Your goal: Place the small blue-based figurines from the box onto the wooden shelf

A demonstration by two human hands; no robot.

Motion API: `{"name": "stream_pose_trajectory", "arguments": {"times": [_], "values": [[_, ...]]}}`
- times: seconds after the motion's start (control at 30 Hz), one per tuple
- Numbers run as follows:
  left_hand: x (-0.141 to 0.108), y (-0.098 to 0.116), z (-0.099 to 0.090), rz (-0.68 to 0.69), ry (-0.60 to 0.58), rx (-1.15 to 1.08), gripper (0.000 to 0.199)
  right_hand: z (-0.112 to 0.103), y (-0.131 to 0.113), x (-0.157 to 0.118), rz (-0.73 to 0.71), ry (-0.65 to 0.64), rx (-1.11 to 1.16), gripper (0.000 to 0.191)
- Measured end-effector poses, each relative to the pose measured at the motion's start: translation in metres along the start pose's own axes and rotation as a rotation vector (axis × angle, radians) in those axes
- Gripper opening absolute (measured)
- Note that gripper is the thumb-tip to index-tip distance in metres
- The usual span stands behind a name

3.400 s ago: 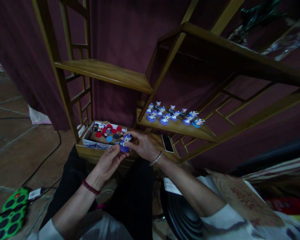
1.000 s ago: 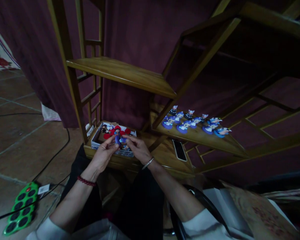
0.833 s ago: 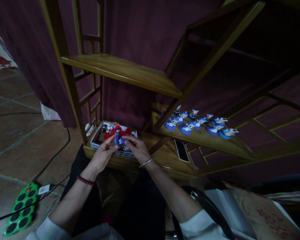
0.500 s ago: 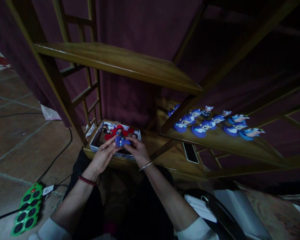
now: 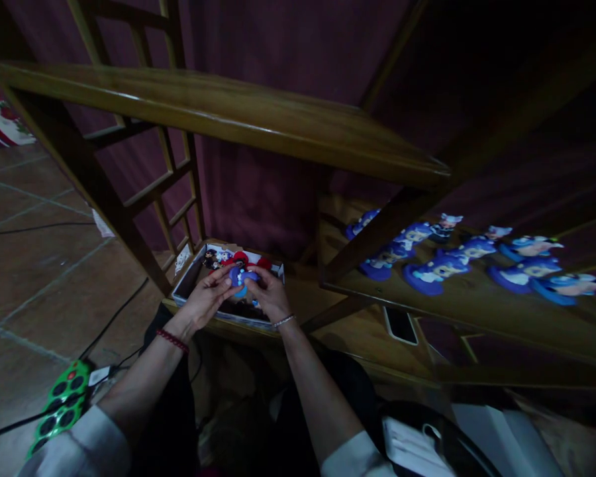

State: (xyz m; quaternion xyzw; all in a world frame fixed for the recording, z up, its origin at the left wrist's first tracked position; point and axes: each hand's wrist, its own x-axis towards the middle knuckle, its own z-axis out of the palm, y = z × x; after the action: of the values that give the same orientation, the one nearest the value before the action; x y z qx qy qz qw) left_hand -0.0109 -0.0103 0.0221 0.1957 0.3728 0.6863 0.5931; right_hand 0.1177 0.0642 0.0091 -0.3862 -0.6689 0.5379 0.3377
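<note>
Between my two hands I hold a small blue-purple figurine, just over an open box. The fingers of my left hand, with a dark red bead bracelet on the wrist, pinch its left side. My right hand, wearing a thin silvery bracelet, grips its right side. Part of the figurine is hidden behind my fingers. Several small figures with red parts lie in the cardboard box, along with dark-haired figures at its back left.
On the raised wooden shelf to the right stand several blue-based figurines. A phone lies on the lower board. An upper shelf crosses above my hands. A green power strip with cables is on the floor at left.
The view has shifted, so the shelves look nearer and the right-hand figurines sit further right. The held figurine has turned a little in my fingers; both hands still hold it.
</note>
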Motion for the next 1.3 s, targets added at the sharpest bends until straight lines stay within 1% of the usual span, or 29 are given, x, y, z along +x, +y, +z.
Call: {"name": "stream_pose_trajectory", "arguments": {"times": [0.13, 0.27, 0.37, 0.47, 0.57, 0.8, 0.93, 1.03, 1.3], "values": [[0.004, 0.002, 0.0, -0.01, -0.035, -0.003, 0.035, 0.001, -0.002, 0.004, -0.052, 0.01, 0.044, 0.032], [0.005, 0.002, 0.0, -0.035, -0.073, -0.011, 0.04, 0.003, 0.002, 0.004, -0.006, 0.027, 0.124, 0.032], [0.006, 0.0, -0.001, -0.046, -0.09, -0.009, 0.044, 0.004, 0.008, 0.005, 0.026, 0.064, 0.164, 0.035], [0.008, -0.002, -0.003, -0.054, -0.101, -0.004, 0.044, 0.004, 0.012, 0.004, 0.048, 0.072, 0.161, 0.037], [0.008, -0.003, -0.003, -0.049, -0.104, 0.0, 0.042, 0.004, 0.013, 0.003, 0.056, 0.065, 0.144, 0.034], [0.009, -0.004, -0.004, -0.034, -0.109, -0.016, 0.04, 0.005, 0.015, 0.002, -0.005, 0.085, 0.087, 0.031], [0.011, -0.005, -0.005, -0.05, -0.082, -0.028, 0.04, 0.006, 0.012, 0.002, 0.075, 0.065, 0.128, 0.031], [0.011, -0.005, -0.006, -0.057, -0.086, -0.026, 0.041, 0.007, 0.007, 0.0, 0.127, 0.056, 0.162, 0.03], [0.011, -0.006, -0.005, -0.048, -0.099, 0.006, 0.042, 0.007, 0.006, -0.002, 0.146, 0.054, 0.165, 0.029]]}}
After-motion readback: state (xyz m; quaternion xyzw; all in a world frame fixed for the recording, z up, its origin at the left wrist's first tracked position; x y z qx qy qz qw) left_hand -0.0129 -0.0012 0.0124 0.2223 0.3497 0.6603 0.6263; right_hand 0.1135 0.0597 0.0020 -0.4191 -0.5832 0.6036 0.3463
